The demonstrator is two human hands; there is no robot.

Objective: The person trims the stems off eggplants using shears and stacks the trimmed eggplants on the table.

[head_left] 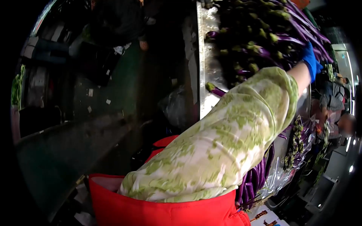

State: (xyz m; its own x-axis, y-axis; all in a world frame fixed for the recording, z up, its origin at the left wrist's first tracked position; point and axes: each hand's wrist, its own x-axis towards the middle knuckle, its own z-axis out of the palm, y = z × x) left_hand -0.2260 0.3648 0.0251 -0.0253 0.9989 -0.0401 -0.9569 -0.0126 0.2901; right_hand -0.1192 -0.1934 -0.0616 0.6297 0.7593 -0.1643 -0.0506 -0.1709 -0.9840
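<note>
My right hand (311, 63), in a blue glove, is stretched out to the far right side of a big heap of long purple eggplants (269, 52). Its fingers look bent round an eggplant (291, 38), though the fingertips are partly lost among the heap. A green-and-white patterned sleeve (215, 147) covers the arm and crosses the middle of the view, hiding part of the table (201, 64). One eggplant (215, 89) lies apart near the table's metal edge. My left hand is not in view.
Below the arm lie more eggplants (254, 182) and a clear plastic bag (281, 175) beside bagged eggplants (299, 145). Several people stand nearby, one in a striped top (333, 122) at right. Scraps litter the dark floor (109, 90) at left.
</note>
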